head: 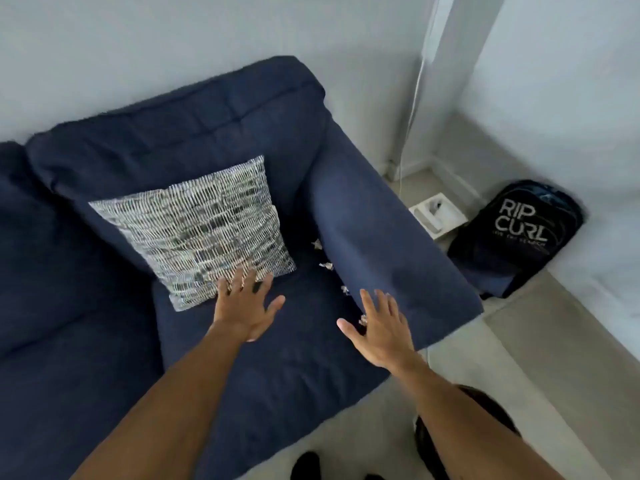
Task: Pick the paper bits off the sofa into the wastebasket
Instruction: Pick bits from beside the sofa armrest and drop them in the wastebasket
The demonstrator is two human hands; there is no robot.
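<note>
Both hands out over the navy sofa (104, 323) seat, palms down, fingers spread, nothing held. Left hand (244, 306) at the near corner of the patterned cushion (194, 226), fingertips on its edge. Right hand (379, 327) right of the cushion, by the armrest (388, 244). Paper bits (325, 265) strung along the seat/armrest crease, right of the cushion; nearest one just by the right thumb. Dark round rim (485, 403) under the right forearm on the floor, possibly the wastebasket, mostly hidden. Black backpack (516, 237) on the floor beyond the armrest.

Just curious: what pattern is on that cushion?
The cushion has a woven black, grey and white mesh pattern, seen in the head view.
</note>
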